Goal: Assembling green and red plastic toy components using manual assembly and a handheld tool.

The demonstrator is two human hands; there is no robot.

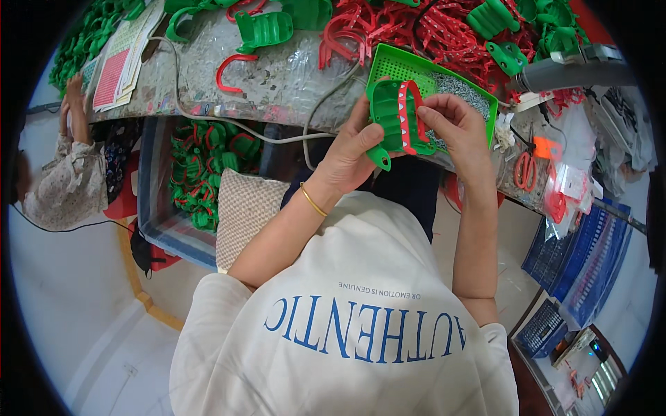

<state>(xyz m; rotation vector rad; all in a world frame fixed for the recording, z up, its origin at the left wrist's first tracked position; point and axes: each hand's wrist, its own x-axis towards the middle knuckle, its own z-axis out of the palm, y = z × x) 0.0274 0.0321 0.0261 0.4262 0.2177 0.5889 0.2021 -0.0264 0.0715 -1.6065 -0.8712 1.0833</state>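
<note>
My left hand point(355, 144) is closed round a green curved plastic piece point(386, 114), with the thumb on its near side. A holed green tab sticks out below that thumb. Across the piece runs a curved red plastic strip point(403, 118) with a row of white triangles like teeth. My right hand point(458, 125) pinches the strip's right-hand part between thumb and fingers. Behind both hands stands a bright green basket point(378, 61), its right part holding a heap of small grey metal pieces point(461, 93), too small to name. Whether strip and green piece are fastened together I cannot tell.
Red strips point(444, 35) and green pieces point(263, 29) pile up at the table's back. A bin point(154, 201) at left holds assembled green-and-red pieces. A grey cable point(229, 125) crosses the table edge. Orange-handled scissors point(526, 170) lie at right. Another person's hands point(75, 114) show far left.
</note>
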